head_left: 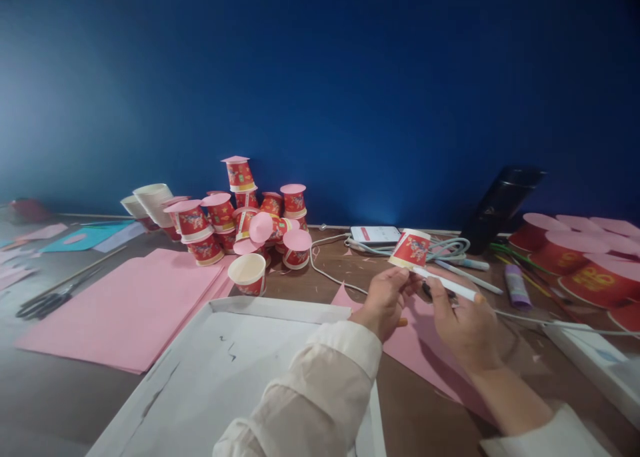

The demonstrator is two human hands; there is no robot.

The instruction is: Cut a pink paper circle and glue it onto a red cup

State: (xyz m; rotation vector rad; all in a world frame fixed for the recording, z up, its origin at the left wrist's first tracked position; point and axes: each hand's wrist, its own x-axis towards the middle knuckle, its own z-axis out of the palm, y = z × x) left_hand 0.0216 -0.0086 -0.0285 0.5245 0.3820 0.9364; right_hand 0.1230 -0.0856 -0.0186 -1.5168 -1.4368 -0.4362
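A small red paper cup [413, 248] with a printed pattern is in the left hand [384, 304], held tilted above the table [415, 425], its white end upward and a yellowish band along the lower edge. The left hand's fingers are closed around that lower edge. The right hand [465, 334] pinches a white marker [453, 285] between thumb and fingers, its orange end pointing away; the other end is at the cup's lower edge, though whether it touches cannot be told. A short orange piece [402, 322] pokes out beside the left hand.

Below both hands lies a pink paper sheet [417, 354]. Just behind the cup are a phone [374, 236] with a lit screen and a looped cable [453, 246]. To the right lie a purple glue stick [518, 288], a tilted black bottle [500, 207] and a group of red cups topped with pink discs [583, 242].

To the left, a white tray [235, 384] with dark marks sits near the person, with an upright paper cup [249, 274] beyond its far edge. Behind that stands a cluster of inverted red cups [205, 224], many bearing pink discs. Farther left are stacked pink sheets [120, 304], scissors [53, 302] and a teal sheet [107, 234]. A blue wall [320, 97] rises behind everything.
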